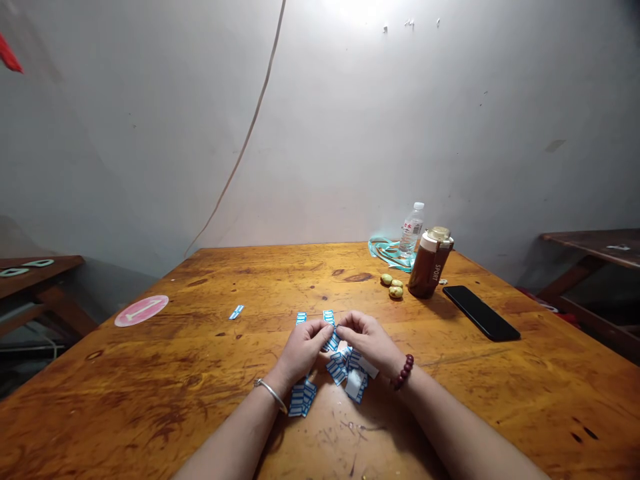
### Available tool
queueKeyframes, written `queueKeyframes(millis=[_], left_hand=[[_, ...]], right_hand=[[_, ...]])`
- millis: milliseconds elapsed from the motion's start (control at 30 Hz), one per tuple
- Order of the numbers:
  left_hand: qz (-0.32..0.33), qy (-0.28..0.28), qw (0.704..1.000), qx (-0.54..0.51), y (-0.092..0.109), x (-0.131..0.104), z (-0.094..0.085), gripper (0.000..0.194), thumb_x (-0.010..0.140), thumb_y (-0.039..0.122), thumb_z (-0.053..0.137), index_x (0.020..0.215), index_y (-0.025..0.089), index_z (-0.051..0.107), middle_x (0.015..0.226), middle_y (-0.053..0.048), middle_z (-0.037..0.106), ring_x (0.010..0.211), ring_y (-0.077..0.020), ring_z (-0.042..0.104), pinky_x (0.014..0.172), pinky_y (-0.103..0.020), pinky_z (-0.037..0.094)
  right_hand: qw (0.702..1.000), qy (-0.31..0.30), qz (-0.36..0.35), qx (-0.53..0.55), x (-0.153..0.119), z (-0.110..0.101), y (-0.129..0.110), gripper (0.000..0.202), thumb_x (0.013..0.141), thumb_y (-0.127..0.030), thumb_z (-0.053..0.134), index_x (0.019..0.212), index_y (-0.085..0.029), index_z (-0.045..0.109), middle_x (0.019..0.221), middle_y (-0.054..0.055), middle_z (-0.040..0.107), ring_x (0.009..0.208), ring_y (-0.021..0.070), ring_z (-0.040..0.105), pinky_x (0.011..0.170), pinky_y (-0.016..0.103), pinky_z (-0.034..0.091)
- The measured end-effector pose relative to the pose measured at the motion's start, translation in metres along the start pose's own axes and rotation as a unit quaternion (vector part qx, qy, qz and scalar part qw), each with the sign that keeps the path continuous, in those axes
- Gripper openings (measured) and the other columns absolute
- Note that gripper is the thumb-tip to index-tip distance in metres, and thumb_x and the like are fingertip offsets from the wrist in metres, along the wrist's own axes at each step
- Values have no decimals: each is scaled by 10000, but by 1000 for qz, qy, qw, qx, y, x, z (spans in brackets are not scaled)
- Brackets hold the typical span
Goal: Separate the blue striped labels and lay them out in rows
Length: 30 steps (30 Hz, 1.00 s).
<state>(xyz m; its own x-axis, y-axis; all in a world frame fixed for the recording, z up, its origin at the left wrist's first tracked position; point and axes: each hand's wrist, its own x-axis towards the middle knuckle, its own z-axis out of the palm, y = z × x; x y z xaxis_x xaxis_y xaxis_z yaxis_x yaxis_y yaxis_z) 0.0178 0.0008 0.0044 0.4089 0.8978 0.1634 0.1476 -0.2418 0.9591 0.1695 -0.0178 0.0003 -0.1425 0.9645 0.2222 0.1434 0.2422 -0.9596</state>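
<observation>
My left hand [303, 347] and my right hand [367, 340] meet over the middle of the table, thumbs and forefingers pinched almost tip to tip. Between them shows a blue-and-white sticker label [331, 342], its upper part hidden by the fingers. Under and beside my right hand lies a loose pile of similar labels [337, 369], some with a white back [355, 383] turned up. Another stack of labels [301, 398] rests by my left wrist. Just beyond the fingers are two more label pieces [301, 318] [328, 315]. A single label [237, 312] sits apart to the left.
The wooden table [200, 373] reaches to a grey wall. On its right are a black phone [481, 312], a brown sport bottle [429, 267], a clear water bottle [412, 230], a turquoise ribbon [383, 250] and three small yellowish potato-like things [395, 292]. A pink round sign [141, 311] lies left.
</observation>
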Motion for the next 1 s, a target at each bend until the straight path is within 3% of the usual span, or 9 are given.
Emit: queueKeyframes(millis=[200,400,633,833,1000], left_hand=[[1,7,1000,-18,2,0,0,138,689,204,494,718,138,612,666,1,574,625,-110,494,601,-209,380],[-10,20,997,-77,-8,0,3,390,717,240,507,1096,172,446,681,13,547,570,-91,486,526,-202,381],[-32,-4,994,-109,-10,3,3,184,677,291,578,739,118,572,633,7,538,540,-74,468,515,-189,371],[-110,-21,975,-190,-8,2,2,232,659,333,608,755,123,592,605,21,525,486,-43,437,476,-163,356],[-144,-57,954,-257,-5,-1,1,232,698,335,575,792,124,596,692,-11,558,562,-61,490,514,-167,388]], right_hand=[[999,31,17,2,2,-4,-1,68,675,-216,512,664,-149,519,578,-37,462,526,73,393,477,183,318],[1000,19,-6,-8,0,-2,-6,60,710,-203,480,685,-150,492,595,-41,443,533,69,381,488,180,324],[992,24,-59,-104,-3,0,0,80,738,-215,472,682,-162,495,582,-40,451,534,79,401,492,186,325],[990,34,-66,-120,-2,1,2,76,746,-215,460,728,-163,513,632,-21,518,574,92,460,525,194,357],[992,30,-48,-110,-1,0,2,69,735,-194,450,708,-163,505,623,-24,514,566,91,460,513,190,362]])
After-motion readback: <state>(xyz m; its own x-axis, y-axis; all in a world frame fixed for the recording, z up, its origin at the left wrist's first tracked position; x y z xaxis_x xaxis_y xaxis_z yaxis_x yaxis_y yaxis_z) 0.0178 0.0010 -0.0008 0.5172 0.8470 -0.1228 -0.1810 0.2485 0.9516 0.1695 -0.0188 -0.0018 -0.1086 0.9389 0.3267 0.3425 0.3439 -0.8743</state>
